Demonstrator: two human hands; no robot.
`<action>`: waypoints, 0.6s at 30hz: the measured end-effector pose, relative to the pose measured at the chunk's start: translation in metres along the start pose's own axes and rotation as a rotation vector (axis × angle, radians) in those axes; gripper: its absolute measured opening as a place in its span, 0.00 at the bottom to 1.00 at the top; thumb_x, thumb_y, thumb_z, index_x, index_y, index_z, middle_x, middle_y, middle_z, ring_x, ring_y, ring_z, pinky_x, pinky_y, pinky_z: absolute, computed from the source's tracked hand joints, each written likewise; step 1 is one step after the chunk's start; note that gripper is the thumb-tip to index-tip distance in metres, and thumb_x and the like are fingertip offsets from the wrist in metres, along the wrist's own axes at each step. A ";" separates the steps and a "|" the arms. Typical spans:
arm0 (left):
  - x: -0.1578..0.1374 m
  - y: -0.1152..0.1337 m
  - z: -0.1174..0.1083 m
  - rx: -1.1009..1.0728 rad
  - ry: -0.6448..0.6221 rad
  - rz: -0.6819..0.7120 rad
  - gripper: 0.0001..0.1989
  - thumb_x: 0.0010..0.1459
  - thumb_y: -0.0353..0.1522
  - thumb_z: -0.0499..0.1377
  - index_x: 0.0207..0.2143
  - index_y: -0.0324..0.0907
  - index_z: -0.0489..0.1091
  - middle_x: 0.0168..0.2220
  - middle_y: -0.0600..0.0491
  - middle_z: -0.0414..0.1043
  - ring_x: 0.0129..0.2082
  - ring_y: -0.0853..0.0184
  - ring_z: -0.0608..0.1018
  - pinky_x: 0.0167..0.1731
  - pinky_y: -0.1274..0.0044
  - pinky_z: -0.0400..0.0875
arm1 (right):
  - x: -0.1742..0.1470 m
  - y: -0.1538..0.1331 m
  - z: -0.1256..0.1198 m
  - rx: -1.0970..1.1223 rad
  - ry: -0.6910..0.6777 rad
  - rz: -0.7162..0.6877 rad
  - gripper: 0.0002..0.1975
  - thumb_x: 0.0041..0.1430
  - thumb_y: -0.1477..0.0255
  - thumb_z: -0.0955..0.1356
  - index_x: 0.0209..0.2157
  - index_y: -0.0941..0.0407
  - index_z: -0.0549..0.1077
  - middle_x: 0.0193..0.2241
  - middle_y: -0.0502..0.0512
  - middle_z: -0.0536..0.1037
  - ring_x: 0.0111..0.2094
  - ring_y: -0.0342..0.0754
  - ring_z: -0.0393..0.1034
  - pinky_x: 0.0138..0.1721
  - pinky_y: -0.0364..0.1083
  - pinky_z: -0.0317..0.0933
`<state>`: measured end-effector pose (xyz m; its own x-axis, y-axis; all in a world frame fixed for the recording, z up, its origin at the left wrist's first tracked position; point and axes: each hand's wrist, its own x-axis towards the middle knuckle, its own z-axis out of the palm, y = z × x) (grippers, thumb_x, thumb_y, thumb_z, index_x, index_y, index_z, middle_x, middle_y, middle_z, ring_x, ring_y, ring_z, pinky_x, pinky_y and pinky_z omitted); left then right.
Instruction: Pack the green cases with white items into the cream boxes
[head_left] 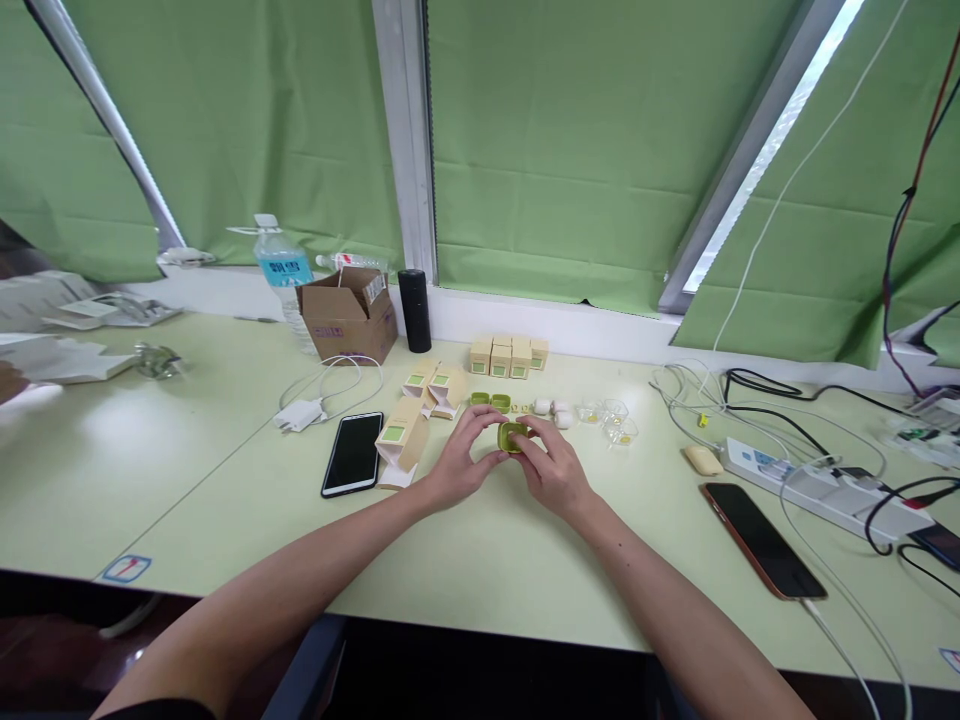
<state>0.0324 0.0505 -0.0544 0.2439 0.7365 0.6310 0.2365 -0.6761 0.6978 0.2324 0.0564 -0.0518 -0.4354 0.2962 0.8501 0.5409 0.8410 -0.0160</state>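
Note:
Between my two hands, just above the table, is a small green square cup [513, 437] with its opening towards me. My left hand [466, 452] grips it from the left, thumb below and fingers above. My right hand [553, 466] holds its right side, with fingertips at the opening. Just behind lie green square pieces [490, 401] like it. White round pieces [559, 412] and clear plastic cups [616, 422] lie to the right. Left of my hands are opened beige cartons [405, 434]; closed beige boxes [510, 357] stand in a group farther back.
A black phone [354, 455] and white charger [302, 415] lie left. A brown cardboard box [349, 315], black cylinder [415, 311] and water bottle [283, 270] stand behind. At right are another phone [763, 540], a power strip [817, 488] and loose cables. Another person's hand [10, 382] shows far left.

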 end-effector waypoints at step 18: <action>0.000 -0.005 0.000 0.014 0.049 0.040 0.18 0.64 0.38 0.64 0.55 0.50 0.71 0.53 0.46 0.66 0.57 0.56 0.70 0.60 0.59 0.68 | 0.001 0.002 0.002 0.025 0.015 -0.049 0.16 0.67 0.79 0.66 0.55 0.55 0.73 0.51 0.67 0.74 0.53 0.58 0.72 0.48 0.54 0.75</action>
<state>0.0312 0.0534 -0.0579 0.2068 0.7088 0.6744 0.2409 -0.7049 0.6671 0.2316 0.0598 -0.0524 -0.4497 0.2478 0.8581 0.5008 0.8655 0.0125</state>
